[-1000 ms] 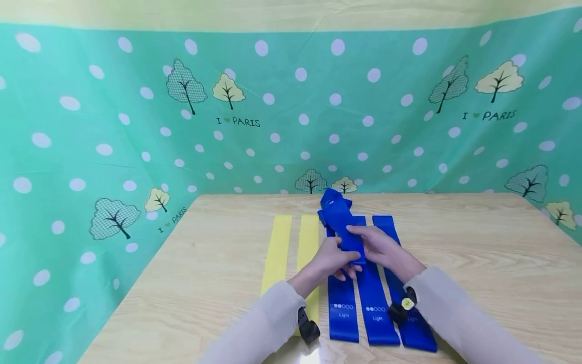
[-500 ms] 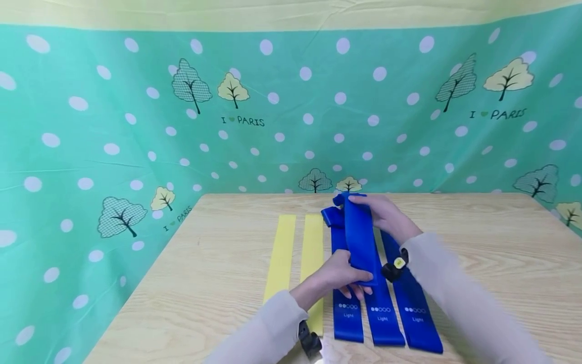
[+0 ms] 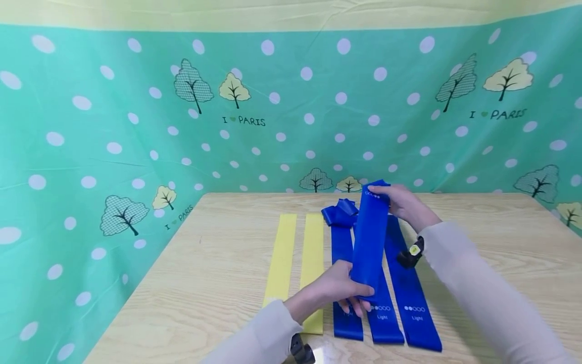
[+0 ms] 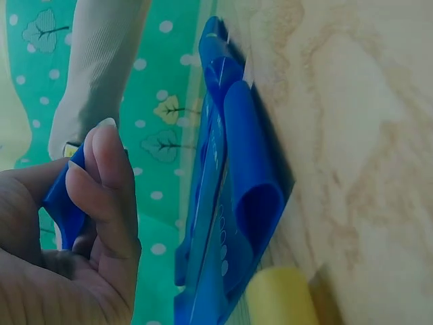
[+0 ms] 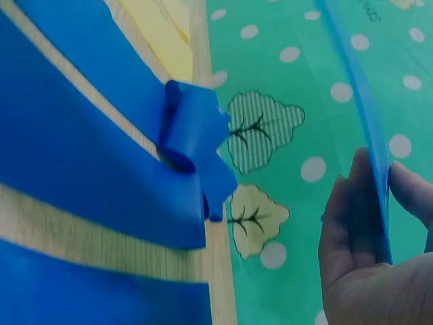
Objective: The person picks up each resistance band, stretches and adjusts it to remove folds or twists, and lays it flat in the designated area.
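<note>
A blue resistance band is held lengthwise above the table, drawn out flat between both hands. My left hand pinches its near end, thumb on top and fingers beneath. At the far end, my right hand grips it with the thumb over the printed dots. In the right wrist view the band appears edge-on between thumb and fingers. Below it lie three flat blue bands, the left, the middle and the right, marked "Light". The held band partly covers the middle one.
A crumpled blue band is bunched at the far end of the left blue band. Two yellow bands, one outer and one inner, lie to the left on the wooden table. A patterned green cloth hangs behind the table.
My right hand has gone from the near end to the band's far end and lifted it off the crumpled one. My left hand has drawn its end nearer, and the band is straighter.
</note>
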The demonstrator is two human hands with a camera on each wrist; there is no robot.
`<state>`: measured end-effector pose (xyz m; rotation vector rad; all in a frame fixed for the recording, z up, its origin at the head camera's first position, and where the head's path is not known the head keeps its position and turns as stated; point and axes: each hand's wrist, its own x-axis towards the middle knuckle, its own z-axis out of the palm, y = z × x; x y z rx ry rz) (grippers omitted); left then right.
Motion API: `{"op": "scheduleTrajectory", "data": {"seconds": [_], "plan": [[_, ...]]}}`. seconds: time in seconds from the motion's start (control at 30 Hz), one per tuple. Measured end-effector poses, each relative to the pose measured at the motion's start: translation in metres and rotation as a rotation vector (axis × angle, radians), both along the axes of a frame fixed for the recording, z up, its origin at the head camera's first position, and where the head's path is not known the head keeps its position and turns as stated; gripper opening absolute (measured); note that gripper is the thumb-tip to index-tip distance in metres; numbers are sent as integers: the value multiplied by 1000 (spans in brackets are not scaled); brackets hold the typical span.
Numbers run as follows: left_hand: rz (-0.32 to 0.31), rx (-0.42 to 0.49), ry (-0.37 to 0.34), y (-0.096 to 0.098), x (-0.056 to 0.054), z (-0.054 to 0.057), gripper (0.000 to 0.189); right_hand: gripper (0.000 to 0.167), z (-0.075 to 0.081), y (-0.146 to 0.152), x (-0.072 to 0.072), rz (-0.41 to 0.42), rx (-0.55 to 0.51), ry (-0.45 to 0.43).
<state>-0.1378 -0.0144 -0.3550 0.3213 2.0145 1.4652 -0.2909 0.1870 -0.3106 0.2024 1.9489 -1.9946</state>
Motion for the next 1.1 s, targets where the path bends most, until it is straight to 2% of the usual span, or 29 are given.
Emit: {"op": "scheduleTrajectory", "data": {"seconds": [0.07,0.2,0.3,0.37,0.53,0.6,0.7,0.9,1.0,1.1], "plan": [[-12,-4,-11,-1,3,0,50,83,1,3,-1,-9,11,7],[-59,0,-20,-4,8,-1,40,80,2,14,-1,-17,9,20],[-73,-2,-22,-6,10,-1,35,83,1,24,2,9,25,18],[-66,-14,-15,-9,10,-1,33,83,0,31,4,27,72,18],[-30,-40,1,-14,9,-5,24,71,-1,45,2,22,80,15],[-14,-46,-2,-16,8,-6,24,69,-1,51,2,34,62,27],[17,-58,13,-20,5,-7,20,66,-1,62,5,57,102,64],[114,-51,60,-29,-4,-7,23,33,-5,89,14,68,176,105],[143,-38,64,-35,-7,-6,26,39,-9,104,21,69,205,101],[176,-38,68,-41,-12,-6,26,31,-14,119,27,67,211,100]]}}
